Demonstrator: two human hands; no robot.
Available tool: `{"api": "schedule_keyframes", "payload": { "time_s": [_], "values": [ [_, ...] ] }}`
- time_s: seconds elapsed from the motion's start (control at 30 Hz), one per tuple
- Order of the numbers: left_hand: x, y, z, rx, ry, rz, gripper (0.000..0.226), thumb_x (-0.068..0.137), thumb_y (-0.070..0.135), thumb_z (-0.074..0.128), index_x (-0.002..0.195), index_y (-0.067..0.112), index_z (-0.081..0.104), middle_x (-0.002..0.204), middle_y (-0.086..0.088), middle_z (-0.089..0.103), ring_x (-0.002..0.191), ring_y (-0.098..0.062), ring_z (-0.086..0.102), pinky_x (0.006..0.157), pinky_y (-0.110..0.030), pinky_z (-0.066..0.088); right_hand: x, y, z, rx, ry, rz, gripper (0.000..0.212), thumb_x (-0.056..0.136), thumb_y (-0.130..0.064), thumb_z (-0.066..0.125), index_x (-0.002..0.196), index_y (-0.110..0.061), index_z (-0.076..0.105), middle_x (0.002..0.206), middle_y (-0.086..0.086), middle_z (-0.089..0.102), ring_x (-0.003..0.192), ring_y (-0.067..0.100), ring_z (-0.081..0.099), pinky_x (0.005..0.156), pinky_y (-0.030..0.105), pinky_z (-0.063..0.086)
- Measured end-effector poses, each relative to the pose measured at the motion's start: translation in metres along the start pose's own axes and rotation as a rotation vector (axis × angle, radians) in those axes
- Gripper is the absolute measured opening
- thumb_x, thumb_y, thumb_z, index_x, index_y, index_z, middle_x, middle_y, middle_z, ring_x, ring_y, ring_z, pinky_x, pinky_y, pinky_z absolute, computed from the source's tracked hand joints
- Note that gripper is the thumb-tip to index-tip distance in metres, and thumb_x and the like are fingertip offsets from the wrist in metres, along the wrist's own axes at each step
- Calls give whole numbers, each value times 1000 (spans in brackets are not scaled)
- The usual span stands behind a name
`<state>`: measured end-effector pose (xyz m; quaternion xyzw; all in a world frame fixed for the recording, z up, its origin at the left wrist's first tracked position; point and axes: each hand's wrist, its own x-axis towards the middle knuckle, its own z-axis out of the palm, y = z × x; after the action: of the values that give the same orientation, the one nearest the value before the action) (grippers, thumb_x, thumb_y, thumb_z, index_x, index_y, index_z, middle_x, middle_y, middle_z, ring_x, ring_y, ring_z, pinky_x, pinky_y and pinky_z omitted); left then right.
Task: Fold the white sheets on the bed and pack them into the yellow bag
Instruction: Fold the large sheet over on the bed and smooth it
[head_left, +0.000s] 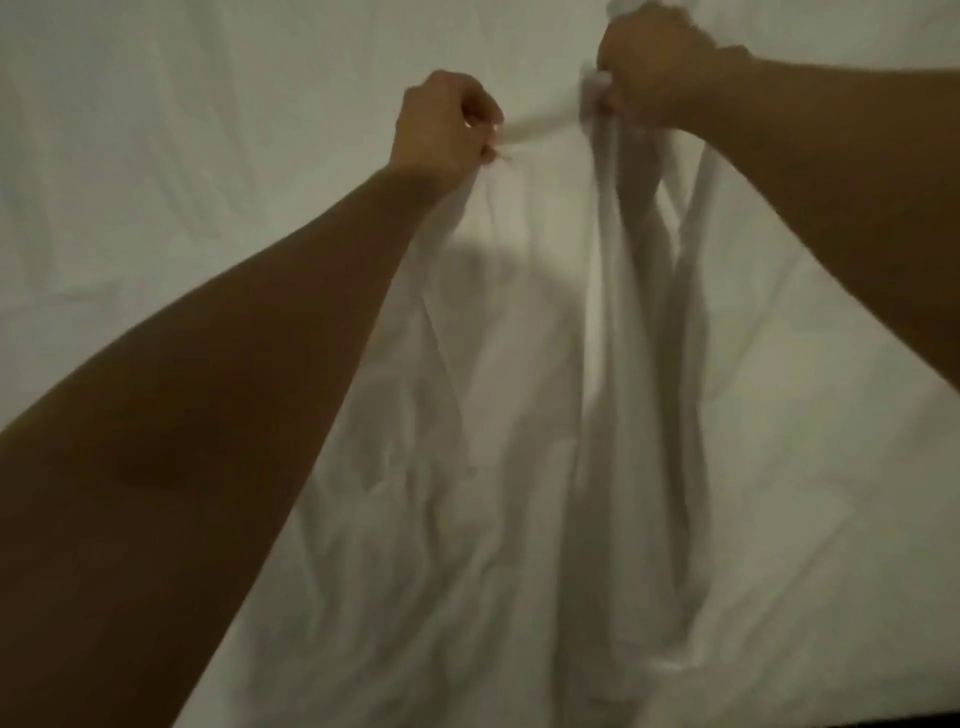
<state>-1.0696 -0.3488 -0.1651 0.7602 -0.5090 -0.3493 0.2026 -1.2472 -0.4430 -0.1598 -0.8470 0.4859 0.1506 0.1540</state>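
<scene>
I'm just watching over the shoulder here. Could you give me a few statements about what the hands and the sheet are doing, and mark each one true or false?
1. Both hands hold white fabric. True: the left hand pinches an edge of the white sheet, and the right hand has a bunch of it in its grip.
2. The sheet lies flat and neatly folded. False: it hangs from the hands in loose folds.
3. A short stretch of fabric runs between the two hands. True.
4. The yellow bag sits beside the left arm. False: no bag is in view.
5. The right hand is raised higher in the picture than the left. True.
</scene>
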Motion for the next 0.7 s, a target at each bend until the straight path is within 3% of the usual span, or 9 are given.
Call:
{"api": "schedule_keyframes", "payload": {
  "time_s": [0.07,0.13,0.17,0.23,0.33,0.47,0.6,0.7],
  "values": [
    [2,0,19,152,-77,18,43,91,20,61,133,16,50,134,-5,53,115,-17,56,94,-16,39,-6,11,7,5,52,74,26,87,4,53,112,8,57,119,30,54,105,45,56,80,43,46],
    [-13,-12,44,355,-204,72,69,95,31,54,152,17,18,158,-10,19,144,-22,23,114,-31,18,-16,7,25,78,123,141,43,89,2,49,131,1,44,142,27,35,121,47,44,98,49,38],
    [-28,-21,55,446,-212,102,74,97,35,49,154,17,6,161,-10,3,148,-24,7,117,-44,10,-21,1,38,111,150,168,50,90,-1,46,139,-4,36,150,24,25,131,47,35,106,53,30],
    [-62,-40,75,579,-165,137,72,99,41,38,154,20,-3,161,-7,-10,148,-25,-7,112,-62,2,-34,-20,66,60,217,138,65,89,-7,49,149,-10,24,159,18,11,143,46,13,111,63,8],
    [-112,-60,92,565,-109,111,67,98,46,25,154,20,-2,161,-5,-9,148,-24,-10,109,-66,-2,-62,-64,99,-21,311,-6,62,91,-13,45,150,-16,26,160,13,12,146,41,8,106,71,0],
    [-179,-89,99,580,-146,18,73,90,47,13,153,14,1,161,-7,-7,147,-22,-14,109,-67,-2,-127,-128,143,-45,72,-246,58,95,-25,15,153,-23,16,162,2,0,149,27,-3,110,64,-5],
    [-246,-115,102,665,-159,61,71,92,48,29,153,14,15,160,-11,11,147,-31,6,100,-75,17,-186,-126,172,-6,-34,-123,56,94,-38,31,149,-27,32,158,3,24,146,27,20,110,64,15],
    [-284,-111,113,636,-239,24,76,88,59,31,153,25,12,161,-11,6,147,-35,3,98,-76,18,-207,-96,173,26,-24,-66,57,98,-41,32,153,-29,18,161,0,11,149,26,7,114,59,5]
  ]
}}
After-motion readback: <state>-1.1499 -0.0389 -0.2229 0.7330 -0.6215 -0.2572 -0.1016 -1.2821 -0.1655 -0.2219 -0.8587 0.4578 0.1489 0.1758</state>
